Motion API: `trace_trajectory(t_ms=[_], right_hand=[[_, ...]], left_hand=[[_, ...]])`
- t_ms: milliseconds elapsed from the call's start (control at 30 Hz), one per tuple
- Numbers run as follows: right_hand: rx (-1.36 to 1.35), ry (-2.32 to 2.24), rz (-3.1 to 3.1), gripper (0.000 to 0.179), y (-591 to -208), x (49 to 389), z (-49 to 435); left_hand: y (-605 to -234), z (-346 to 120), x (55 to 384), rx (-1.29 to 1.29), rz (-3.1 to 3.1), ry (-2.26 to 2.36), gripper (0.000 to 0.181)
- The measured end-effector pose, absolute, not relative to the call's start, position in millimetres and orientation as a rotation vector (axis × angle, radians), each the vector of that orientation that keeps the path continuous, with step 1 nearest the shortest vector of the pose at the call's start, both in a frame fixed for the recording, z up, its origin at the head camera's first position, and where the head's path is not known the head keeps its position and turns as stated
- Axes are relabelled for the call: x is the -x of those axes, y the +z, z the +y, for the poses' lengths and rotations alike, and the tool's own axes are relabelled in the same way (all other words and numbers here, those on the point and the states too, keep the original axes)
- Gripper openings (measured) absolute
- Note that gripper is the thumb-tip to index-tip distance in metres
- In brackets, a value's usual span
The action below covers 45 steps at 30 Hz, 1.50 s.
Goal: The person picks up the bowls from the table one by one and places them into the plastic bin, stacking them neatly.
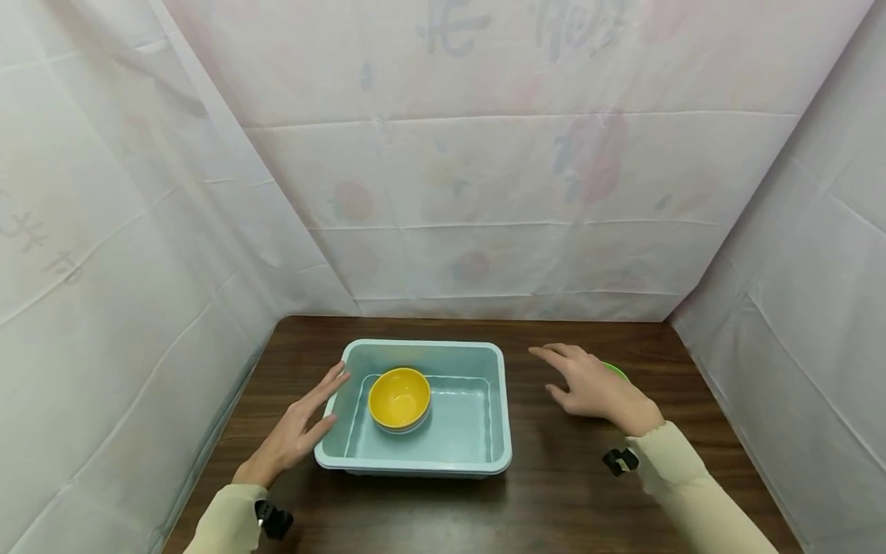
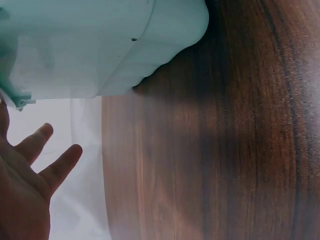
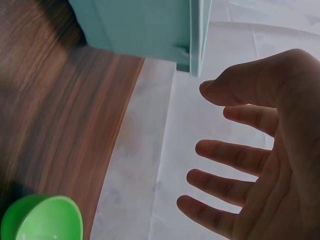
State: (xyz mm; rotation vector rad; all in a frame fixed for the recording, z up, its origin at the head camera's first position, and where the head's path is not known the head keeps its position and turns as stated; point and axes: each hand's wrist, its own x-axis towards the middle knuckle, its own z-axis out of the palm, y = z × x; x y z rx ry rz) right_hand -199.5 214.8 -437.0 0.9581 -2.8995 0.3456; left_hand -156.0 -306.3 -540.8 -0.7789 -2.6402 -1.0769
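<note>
A light blue plastic basin stands on the dark wooden table. Inside it, left of centre, sits a yellow bowl stacked on a paler bowl whose rim peeks out below. My left hand is at the basin's left rim with fingers extended; whether it touches the rim I cannot tell. To the right of the basin my right hand hovers with spread fingers, holding nothing. A green bowl rests on the table below that hand, mostly hidden behind it in the head view.
White printed cloth hangs behind the table and along both sides. The wooden tabletop extends around the basin. Each wrist carries a small black device, one on the left sleeve and one on the right.
</note>
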Motion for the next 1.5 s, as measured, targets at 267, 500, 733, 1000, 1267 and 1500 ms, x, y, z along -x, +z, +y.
trace_trajectory(t_ms=[267,500,733,1000,1267,1500], right_hand=[[-0.851,0.372,-2.961,0.064,-442,197,237],[-0.785,0.447,-2.997,0.062,-447,197,250],[-0.718,0.455,-3.030,0.061,-460,199,262],[-0.692,0.453,-3.004,0.059,-473,203,269],[-0.652,0.450,-3.035,0.059,-481,203,275],[-0.625,0.456,-3.016,0.059,-482,204,280]], left_hand=[[-541,-305,161,0.781,-2.644,-1.074,0.071],[-538,-306,164,0.815,-2.642,-1.108,0.069],[-530,-310,167,0.886,-2.653,-1.126,0.064],[-530,-318,161,0.867,-2.745,-0.827,0.074],[-535,-323,157,0.900,-2.688,-0.769,0.073],[-542,-319,160,0.867,-2.655,-0.813,0.072]])
